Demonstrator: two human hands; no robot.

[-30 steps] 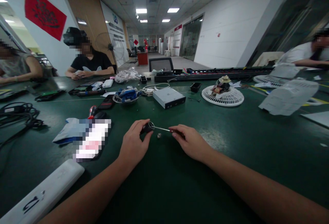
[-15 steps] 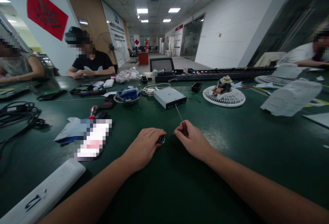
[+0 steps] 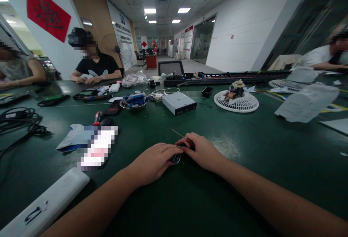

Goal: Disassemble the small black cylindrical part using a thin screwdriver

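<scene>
We grasp a dark cylindrical part (image 3: 176, 158) in our left hand (image 3: 153, 162), nearer us than the grey drive (image 3: 178, 102), while our right hand (image 3: 203, 150), just beside it, pinches a slim screwdriver (image 3: 178, 133).

Counter surface: we see a dark green counter (image 3: 141, 128) with a dull, pale scuffed patch.
Left side: we find black cables (image 3: 20, 119) in a tangle, a white case (image 3: 49, 200) with dark markings, and a blue-and-white packet (image 3: 72, 139).
Middle: we spot a silver disc drive (image 3: 178, 102) with a black front, near a metal bowl (image 3: 133, 109) of blue items.
Right side: we see a white fan grille (image 3: 251, 105) bearing a motor (image 3: 236, 89), and a translucent plastic piece (image 3: 306, 103).
Far side: we notice crumpled clear plastic (image 3: 135, 80) and a seated person (image 3: 96, 65) in black.
Wall: we see a tilted red poster (image 3: 48, 12).
</scene>
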